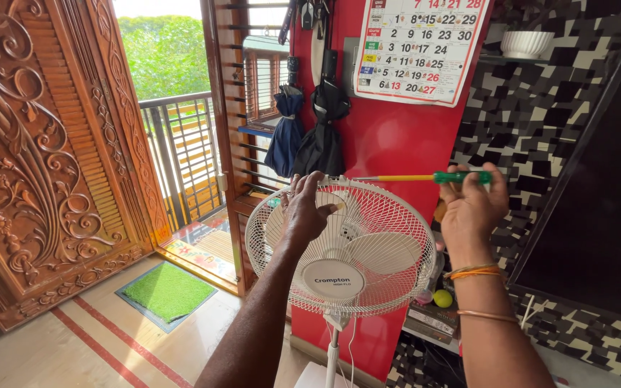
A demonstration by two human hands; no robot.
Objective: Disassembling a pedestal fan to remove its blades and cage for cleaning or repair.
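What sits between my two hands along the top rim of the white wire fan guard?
In the head view, only the screwdriver's yellow shaft spans from right hand to left hand, above the guard.

White wire-mesh fan guard [368, 237], screwdriver [425, 177] with green handle and yellow shaft, red wall [389, 136], black-and-white mosaic tiles [540, 115], carved reddish-brown wooden door [30, 151], green doormat [169, 291], dark blue and black folded umbrellas [303, 136], orange thread bracelet [474, 272], cream floor with red stripes [95, 338].

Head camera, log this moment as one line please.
left hand: gripping top of white fan guard | right hand: holding green-handled screwdriver, tip at guard's top clip | fan: upright
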